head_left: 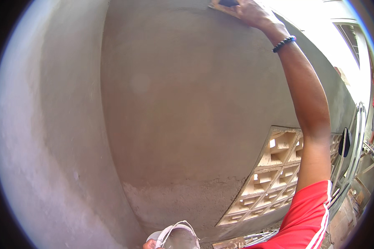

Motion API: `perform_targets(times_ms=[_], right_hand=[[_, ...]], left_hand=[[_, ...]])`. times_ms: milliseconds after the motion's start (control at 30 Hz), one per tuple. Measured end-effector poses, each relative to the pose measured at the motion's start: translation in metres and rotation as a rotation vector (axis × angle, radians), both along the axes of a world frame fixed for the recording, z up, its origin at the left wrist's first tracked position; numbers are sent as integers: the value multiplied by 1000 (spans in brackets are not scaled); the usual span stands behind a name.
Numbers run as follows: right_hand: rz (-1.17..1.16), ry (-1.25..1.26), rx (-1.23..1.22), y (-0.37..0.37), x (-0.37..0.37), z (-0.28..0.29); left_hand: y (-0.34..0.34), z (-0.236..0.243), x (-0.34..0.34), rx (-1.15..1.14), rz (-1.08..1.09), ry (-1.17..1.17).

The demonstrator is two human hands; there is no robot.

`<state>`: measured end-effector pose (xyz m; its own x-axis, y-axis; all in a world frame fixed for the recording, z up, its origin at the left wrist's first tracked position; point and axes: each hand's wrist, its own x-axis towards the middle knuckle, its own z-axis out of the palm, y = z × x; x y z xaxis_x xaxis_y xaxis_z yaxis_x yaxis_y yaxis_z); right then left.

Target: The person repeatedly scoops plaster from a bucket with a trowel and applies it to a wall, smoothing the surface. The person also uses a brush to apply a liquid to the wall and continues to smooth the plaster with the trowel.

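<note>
High on the wall, my right hand (255, 13) grips a plastering float with a dark handle and a tan board (225, 9). The float lies against the grey plastered wall (187, 91), close to its upper edge; part of it is cut off by the top of the picture. A dark bead bracelet circles my right wrist. At the bottom, my left hand (149, 244) holds the rim of a whitish bucket (167, 232) with a wire handle. Only a few of its fingers show. Grey stuff is visible inside the bucket.
Another plastered wall (70, 124) meets this one in a corner on the left. Pale ventilation blocks (262, 182) with square openings are set low on the right. Beyond my right arm stand metal poles (355, 137), with boards and clutter (349, 211) below.
</note>
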<state>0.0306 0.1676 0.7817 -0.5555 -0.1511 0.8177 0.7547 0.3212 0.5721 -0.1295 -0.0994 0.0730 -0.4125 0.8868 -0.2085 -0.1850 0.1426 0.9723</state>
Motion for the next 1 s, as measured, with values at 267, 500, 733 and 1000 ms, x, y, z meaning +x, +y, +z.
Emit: perform_targets(times_ms=[267,500,733,1000], right_hand=[[-85,292,-108,73,209,-5],[451,930,-459,70,301,-45],[464,829,-364,78,166,0],[257,446,-323,-5,-49,7]], left_hand=[[-11,50,14,-137,94,-181],[-19,90,8,-190,166,-122],[-24,53,-1,33,123,-79],[-33,8,-4,67,178,-113]])
